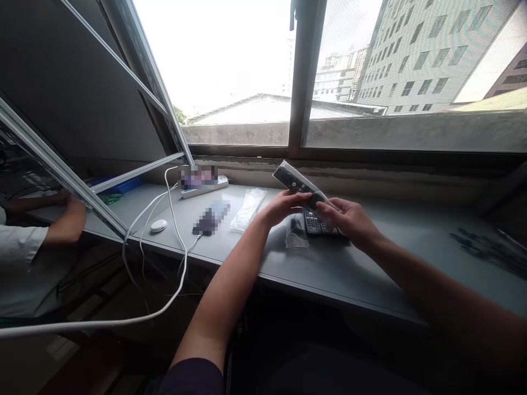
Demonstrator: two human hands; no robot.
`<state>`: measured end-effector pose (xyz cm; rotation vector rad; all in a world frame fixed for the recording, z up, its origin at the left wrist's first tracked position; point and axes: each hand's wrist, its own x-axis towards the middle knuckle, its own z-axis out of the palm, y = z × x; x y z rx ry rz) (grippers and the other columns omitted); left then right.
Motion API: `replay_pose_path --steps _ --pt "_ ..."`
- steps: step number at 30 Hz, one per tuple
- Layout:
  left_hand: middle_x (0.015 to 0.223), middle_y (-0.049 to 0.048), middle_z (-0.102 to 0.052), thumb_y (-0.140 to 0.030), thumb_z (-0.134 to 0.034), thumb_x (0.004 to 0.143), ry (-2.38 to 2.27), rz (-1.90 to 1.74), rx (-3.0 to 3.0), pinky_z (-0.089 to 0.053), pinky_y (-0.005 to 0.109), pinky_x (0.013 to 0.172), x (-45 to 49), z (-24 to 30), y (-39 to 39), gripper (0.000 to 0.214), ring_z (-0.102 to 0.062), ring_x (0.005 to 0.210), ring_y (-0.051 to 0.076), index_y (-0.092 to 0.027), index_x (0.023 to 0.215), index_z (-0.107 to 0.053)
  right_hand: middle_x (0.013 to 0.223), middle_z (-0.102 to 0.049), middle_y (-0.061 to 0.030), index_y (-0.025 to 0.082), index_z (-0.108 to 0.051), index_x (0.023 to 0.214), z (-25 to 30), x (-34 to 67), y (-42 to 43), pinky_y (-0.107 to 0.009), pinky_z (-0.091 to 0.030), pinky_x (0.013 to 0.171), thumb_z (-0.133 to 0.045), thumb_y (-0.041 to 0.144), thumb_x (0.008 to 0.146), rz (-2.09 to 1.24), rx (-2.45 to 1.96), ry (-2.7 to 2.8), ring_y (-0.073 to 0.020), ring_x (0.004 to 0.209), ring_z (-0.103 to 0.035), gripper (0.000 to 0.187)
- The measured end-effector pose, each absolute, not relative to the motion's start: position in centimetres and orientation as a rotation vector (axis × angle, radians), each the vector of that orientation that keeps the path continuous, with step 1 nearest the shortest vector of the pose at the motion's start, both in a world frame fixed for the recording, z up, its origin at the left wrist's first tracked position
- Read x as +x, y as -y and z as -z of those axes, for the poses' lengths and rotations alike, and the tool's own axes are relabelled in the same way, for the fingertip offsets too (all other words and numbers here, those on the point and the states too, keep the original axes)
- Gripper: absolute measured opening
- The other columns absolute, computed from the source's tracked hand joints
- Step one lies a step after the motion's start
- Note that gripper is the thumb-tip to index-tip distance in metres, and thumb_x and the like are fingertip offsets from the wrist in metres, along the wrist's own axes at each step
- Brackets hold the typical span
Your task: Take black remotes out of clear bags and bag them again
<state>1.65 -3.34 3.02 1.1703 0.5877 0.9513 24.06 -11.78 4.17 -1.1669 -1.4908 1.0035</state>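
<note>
Above the table, a dark remote control (293, 180) with small buttons is tilted, its upper end toward the window. A see-through plastic sleeve seems to cover it. My left hand (283, 205) grips its near side, the thumb lying across the front. My right hand (349, 220) pinches the lower end between thumb and fingers. Below my hands, more dark remotes (313, 224) with keypads lie side by side on the table, partly hidden by my right hand. A small see-through bag (297, 237) with something dark in it lies beside them.
Plastic bags (248, 208) lie left of my hands. Further left are a blurred-out phone-like object (211, 218) on a cable, a white round object (158, 225), a power strip (206, 187) and looping white cables (184, 258). Dark items (489, 249) lie right. A co-worker's arm (68, 222) rests far left.
</note>
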Motion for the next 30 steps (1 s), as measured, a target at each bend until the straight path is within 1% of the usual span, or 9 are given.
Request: replay_pose_path --steps 4,8,12,14,17,21,23,27,30 --pt "0.107 0.0096 -0.084 -0.047 -0.104 0.079 -0.605 -0.942 1.19 -0.05 0.035 0.095 1.6 -2.8 3.1 0.047 -0.075 0.094 0.019 -0.016 0.108 -0.083 0.069 -0.065 -0.0004 0.023 -0.077 0.079 -4.6 23.8 12.2 -0.028 -0.048 0.049 -0.092 0.08 0.083 -1.039 -1.154 1.501 -0.014 0.056 -0.05 0.059" --pt "0.107 0.0097 -0.083 -0.052 -0.103 0.081 -0.62 -0.921 1.187 -0.051 0.031 0.091 1.7 -2.5 2.5 0.049 -0.075 0.092 0.017 -0.016 0.107 -0.083 0.07 -0.066 -0.0003 0.024 -0.074 0.075 -4.4 23.9 11.8 -0.029 -0.057 0.058 -0.091 0.073 0.088 -0.996 -1.148 1.469 -0.016 0.061 -0.057 0.053" --pt "0.102 0.0087 -0.084 -0.057 -0.095 0.09 -0.693 -0.937 1.088 -0.054 0.031 0.089 1.7 -2.4 1.8 0.046 -0.075 0.085 0.016 -0.016 0.106 -0.083 0.091 -0.079 -0.0047 0.027 -0.078 0.086 -3.9 24.0 11.1 -0.04 -0.071 0.074 -0.092 0.063 0.09 -1.024 -1.06 1.36 -0.0248 0.08 -0.074 0.039" --pt "0.104 0.0103 -0.085 -0.053 -0.09 0.097 -0.718 -0.936 1.04 -0.055 0.031 0.089 1.6 -2.4 1.5 0.039 -0.076 0.083 0.017 -0.016 0.107 -0.083 0.097 -0.081 -0.0061 0.027 -0.079 0.089 -3.7 24.0 10.9 -0.047 -0.074 0.084 -0.092 0.059 0.091 -1.041 -0.983 1.298 -0.029 0.09 -0.078 0.034" --pt "0.112 0.0126 -0.087 -0.039 -0.087 0.102 -0.75 -0.943 1.003 -0.057 0.03 0.09 1.5 -2.3 1.4 0.024 -0.078 0.083 0.016 -0.016 0.106 -0.083 0.107 -0.084 -0.0074 0.028 -0.08 0.092 -3.7 24.1 11.0 -0.05 -0.074 0.096 -0.093 0.054 0.091 -0.982 -0.979 1.255 -0.031 0.098 -0.082 0.03" --pt "0.115 0.0142 -0.086 -0.027 -0.087 0.102 -0.721 -0.976 1.016 -0.06 0.032 0.103 1.7 -2.4 1.6 0.014 -0.08 0.09 0.017 -0.014 0.105 -0.083 0.139 -0.082 -0.0098 0.028 -0.079 0.091 -3.8 23.9 11.7 -0.051 -0.068 0.107 -0.094 0.05 0.091 -0.738 -0.984 1.43 -0.0343 0.118 -0.081 0.027" --pt "0.112 0.0161 -0.086 -0.036 -0.088 0.101 -0.688 -0.994 0.976 -0.061 0.036 0.109 1.9 -2.6 1.7 0.023 -0.082 0.096 0.022 -0.014 0.106 -0.083 0.14 -0.082 -0.01 0.028 -0.08 0.095 -3.8 23.7 12.0 -0.055 -0.064 0.113 -0.093 0.048 0.093 -0.637 -0.93 1.54 -0.0356 0.124 -0.079 0.024" --pt "0.117 0.0214 -0.086 -0.071 -0.077 0.1 -0.608 -0.988 0.896 -0.062 0.044 0.111 2.0 -3.2 1.9 0.057 -0.083 0.112 0.033 -0.015 0.106 -0.082 0.137 -0.082 -0.0089 0.031 -0.083 0.101 -3.7 23.6 12.4 -0.059 -0.059 0.119 -0.085 0.037 0.098 -0.468 -0.871 1.697 -0.0362 0.131 -0.076 0.007" --pt "0.119 0.0188 -0.086 -0.062 -0.08 0.101 -0.599 -1.036 0.905 -0.062 0.042 0.112 1.9 -3.1 1.9 0.047 -0.082 0.111 0.03 -0.016 0.108 -0.081 0.139 -0.081 -0.0087 0.032 -0.086 0.101 -3.6 23.7 12.5 -0.061 -0.059 0.118 -0.079 0.03 0.1 -0.397 -0.855 1.774 -0.0366 0.132 -0.076 0.007"
